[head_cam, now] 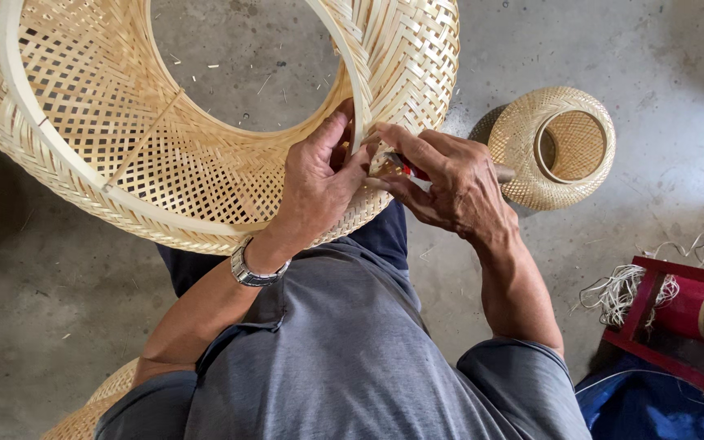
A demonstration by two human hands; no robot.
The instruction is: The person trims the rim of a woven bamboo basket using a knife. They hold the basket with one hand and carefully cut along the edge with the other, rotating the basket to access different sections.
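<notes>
Left hand (319,175) curled on lower rim of large woven bamboo basket frame (205,122), thumb pressed against rim edge, fingers gripping weave. Right hand (450,183) clenched round small red-handled tool (407,169), tool tip touching same rim just beside left thumb. Tool lies roughly horizontal, tip pointing left toward rim. Basket frame held above lap, tilted, open mouth facing camera, concrete floor (662,49) visible through opening. Smaller woven bamboo shade (523,155) on floor, right of hands.
</notes>
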